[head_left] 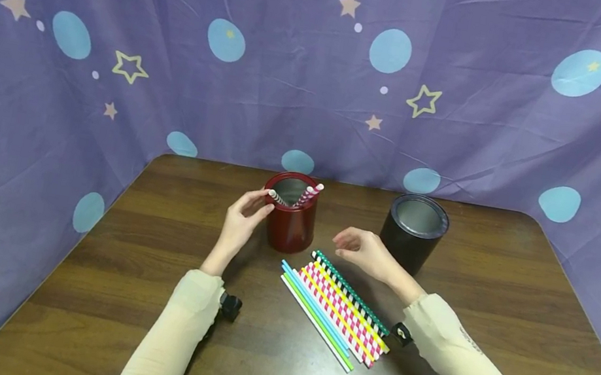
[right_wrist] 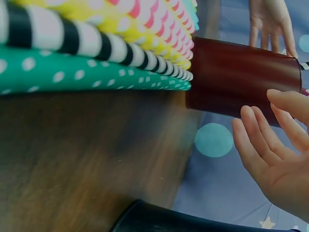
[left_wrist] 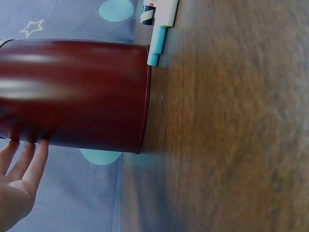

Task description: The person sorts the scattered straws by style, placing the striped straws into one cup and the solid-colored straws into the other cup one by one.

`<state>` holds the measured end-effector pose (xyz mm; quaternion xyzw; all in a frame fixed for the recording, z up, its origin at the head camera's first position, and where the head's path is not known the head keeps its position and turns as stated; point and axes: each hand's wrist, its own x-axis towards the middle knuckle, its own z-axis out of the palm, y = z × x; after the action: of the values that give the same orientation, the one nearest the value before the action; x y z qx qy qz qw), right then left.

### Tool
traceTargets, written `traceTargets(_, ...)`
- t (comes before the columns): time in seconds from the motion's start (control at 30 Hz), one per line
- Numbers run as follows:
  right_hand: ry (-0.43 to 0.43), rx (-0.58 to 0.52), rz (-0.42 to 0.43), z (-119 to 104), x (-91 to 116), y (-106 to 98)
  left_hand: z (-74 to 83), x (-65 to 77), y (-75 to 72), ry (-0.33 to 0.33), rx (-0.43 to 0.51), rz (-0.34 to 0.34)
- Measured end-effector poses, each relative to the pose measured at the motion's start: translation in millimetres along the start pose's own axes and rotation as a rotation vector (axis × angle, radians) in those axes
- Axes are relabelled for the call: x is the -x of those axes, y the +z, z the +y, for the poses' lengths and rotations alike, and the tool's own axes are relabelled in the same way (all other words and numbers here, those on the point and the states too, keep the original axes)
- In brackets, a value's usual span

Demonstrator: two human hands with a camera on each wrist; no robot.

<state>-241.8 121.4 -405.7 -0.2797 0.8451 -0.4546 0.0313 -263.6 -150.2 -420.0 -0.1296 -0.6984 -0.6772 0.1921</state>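
A dark red canister [head_left: 289, 232] stands upright on the table. Inside it lean a black-and-white striped paper straw [head_left: 278, 198] and two red-and-white straws [head_left: 308, 195], their tops above the rim. My left hand [head_left: 239, 222] rests its fingertips against the canister's left side near the rim, close to the striped straw; its fingers look fairly straight in the left wrist view. My right hand [head_left: 368, 253] hovers between the two canisters with loosely bent fingers, holding nothing. Below it lies a row of colourful paper straws [head_left: 336, 310], green, black-striped, yellow, pink, blue and white.
To the right, a black canister [head_left: 411, 239] stands near my right forearm. The brown wooden table [head_left: 138, 300] ends at a purple curtain [head_left: 308, 69] with stars and blue spots. Each wrist wears a small black camera.
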Motion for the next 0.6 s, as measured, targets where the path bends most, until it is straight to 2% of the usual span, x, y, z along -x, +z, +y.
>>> traceTargets(0.1, 0.005, 0.01, -0.044, 4.3, 2.8, 0.5, -3.0, 0.4, -0.7, 0.055, 0.03, -0.008)
traceTargets(0.2, 0.012, 0.018, -0.079, 7.9, 5.3, 0.8, -3.5, 0.4, -0.6, 0.07, 0.044, -0.008)
traceTargets(0.37, 0.007, 0.043, -0.123, 13.2, 10.3, 1.4, -2.1, -0.7, 0.2, 0.005, -0.005, 0.002)
traceTargets(0.47, -0.012, 0.068, -0.151, 16.5, 13.5, 2.4, 1.6, -0.8, 0.9, -0.035, -0.002, 0.002)
traceTargets(0.6, -0.03, 0.085, -0.195, 22.4, 16.2, 4.9, 14.9, 2.2, 3.2, -0.047, 0.014, 0.0)
